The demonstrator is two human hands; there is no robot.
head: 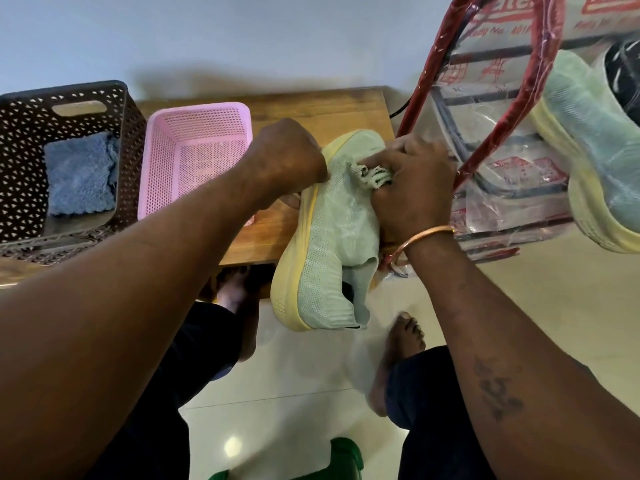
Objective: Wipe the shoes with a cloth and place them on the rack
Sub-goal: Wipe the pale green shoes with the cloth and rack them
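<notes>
Right fingers [391, 155] are curled tight on a frayed pale-green bunch on top of the shoe [332, 230]. It looks like the laces to us but could be a scrap of rag, can't tell. The right hand [412, 192] sits on the upper, and the left hand [287, 157] is clenched on the yellow sole edge near the toe, fingertips hidden. So the shoe is up in both hands, on its side, over the near edge of the wooden table [270, 233]. We reckon this is the wiping step. To do it well we'd keep the left grip firm, rub the knit lightly so the mesh doesn't snag, and turn the shoe to catch the sole rim. The blue cloth [81, 174] lies well left of the shoe in the brown basket [20, 161], with the pink basket [145, 188] between. Just right of the shoe is the plastic-wrapped rack [533, 81] with the second shoe [595, 140] on it, and its red bar is what we'd steer round. Below the shoe are bare feet [405, 341] and a green stool [343, 455]
</notes>
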